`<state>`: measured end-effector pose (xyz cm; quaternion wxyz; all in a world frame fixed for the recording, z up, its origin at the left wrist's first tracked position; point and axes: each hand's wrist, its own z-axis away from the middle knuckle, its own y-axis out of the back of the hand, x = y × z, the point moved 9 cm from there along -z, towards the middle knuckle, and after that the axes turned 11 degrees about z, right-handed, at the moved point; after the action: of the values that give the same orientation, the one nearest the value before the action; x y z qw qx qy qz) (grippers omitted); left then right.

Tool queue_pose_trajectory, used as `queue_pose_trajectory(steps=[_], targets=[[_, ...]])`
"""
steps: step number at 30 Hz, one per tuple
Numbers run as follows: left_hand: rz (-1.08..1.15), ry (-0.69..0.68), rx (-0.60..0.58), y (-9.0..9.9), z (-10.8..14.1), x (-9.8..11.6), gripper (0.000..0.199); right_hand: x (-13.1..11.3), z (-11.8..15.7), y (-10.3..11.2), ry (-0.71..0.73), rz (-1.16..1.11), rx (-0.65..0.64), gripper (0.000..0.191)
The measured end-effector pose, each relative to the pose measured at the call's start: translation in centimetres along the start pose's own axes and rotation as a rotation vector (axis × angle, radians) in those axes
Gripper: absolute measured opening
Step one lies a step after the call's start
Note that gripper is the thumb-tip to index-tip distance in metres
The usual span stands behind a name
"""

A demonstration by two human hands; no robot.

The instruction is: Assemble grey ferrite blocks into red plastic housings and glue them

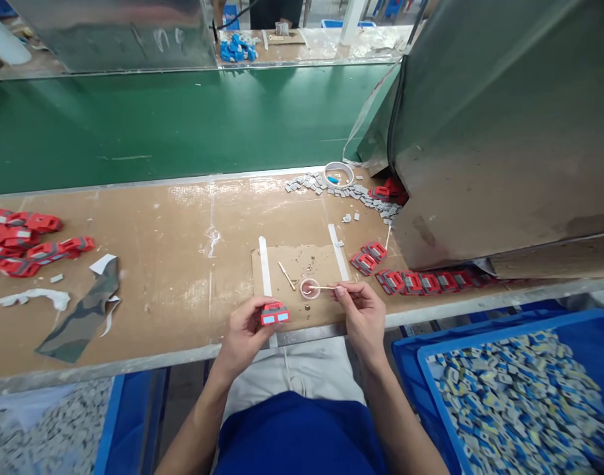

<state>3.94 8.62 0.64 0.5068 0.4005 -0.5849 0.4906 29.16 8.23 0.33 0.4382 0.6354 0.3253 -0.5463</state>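
My left hand (243, 331) pinches a small red toy car part (275, 314) with two pale window patches, at the table's front edge. Between the thumb and fingers of my right hand (364, 318) is a thin wooden stick (324, 287). Its far tip reaches into a small round clear cup (310, 289) on a taped cardboard sheet (302, 257). A short whitish stick (287, 276) lies left of the cup. To the right, several red parts (421, 282) stand in a row, with two more red parts (368, 257) just behind them.
Red parts (28, 239) are heaped at left near a camouflage cloth strip (82, 316). Small grey pieces (351, 191) lie around a tape roll (338, 175). A metal housing (504, 145) blocks the right. Behind runs a green belt (183, 125). Blue bins (430, 369) of pieces flank me below.
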Motion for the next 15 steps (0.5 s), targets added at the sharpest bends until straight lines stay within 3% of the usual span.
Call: queue_pose_trajectory(steps=[4,9,15], targets=[[-0.14,0.005,-0.008,-0.3,0.3,-0.3,0.021,-2.1,1.4,-0.2,0.057,0.011,-0.026,0.03],[-0.228,-0.039,-0.039,-0.6,0.7,-0.2,0.02,-6.4,4.0,-2.3,0.325,0.083,-0.145,0.006],[-0.254,-0.1,-0.063,-1.1,0.5,0.3,0.018,-8.1,4.7,-3.9,0.471,0.202,-0.192,0.01]])
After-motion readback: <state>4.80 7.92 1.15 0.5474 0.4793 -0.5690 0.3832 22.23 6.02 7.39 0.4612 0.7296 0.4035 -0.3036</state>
